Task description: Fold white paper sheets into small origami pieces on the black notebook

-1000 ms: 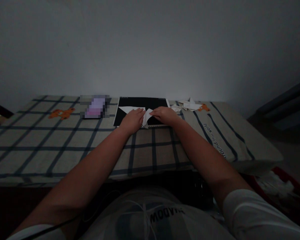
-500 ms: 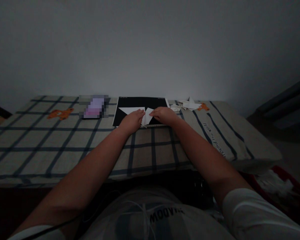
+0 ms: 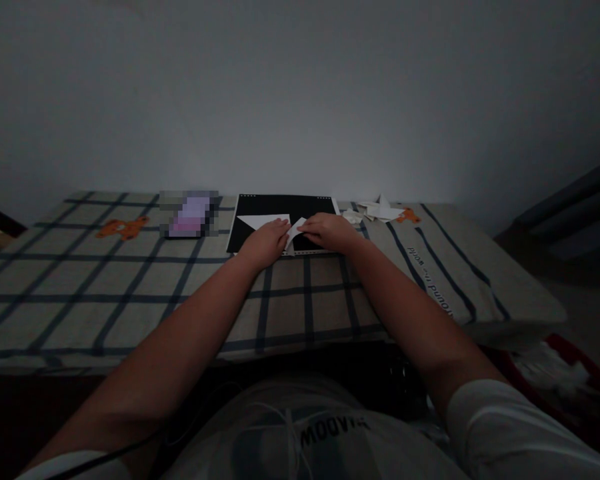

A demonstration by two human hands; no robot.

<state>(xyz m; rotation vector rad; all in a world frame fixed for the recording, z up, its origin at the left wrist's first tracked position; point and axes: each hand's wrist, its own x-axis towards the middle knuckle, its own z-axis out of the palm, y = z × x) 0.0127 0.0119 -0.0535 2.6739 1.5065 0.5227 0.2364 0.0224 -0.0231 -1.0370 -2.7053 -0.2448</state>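
A folded white paper (image 3: pixel 266 220) with a pointed left corner lies on a black board with a light edge (image 3: pixel 260 204). My left hand (image 3: pixel 267 243) is on the paper's left part, fingers together and pressing it down. From the right, my right hand (image 3: pixel 327 231) pinches a narrow flap (image 3: pixel 296 231) of the same paper, its fingers closed on the edge. Part of the paper is hidden beneath my left hand.
Beyond the board's right side lie several folded white paper pieces (image 3: pixel 381 211). A phone (image 3: pixel 193 215), partly pixelated, sits to the left on the checked tablecloth (image 3: pixel 145 287). A wall (image 3: pixel 300 100) rises behind the table. At lower right is a red container (image 3: pixel 580 363) with pale crumpled stuff.
The paper's right flap has been turned in leftward and now looks narrower. My right fingers have shifted slightly with it, while my left hand stays nearly in place.
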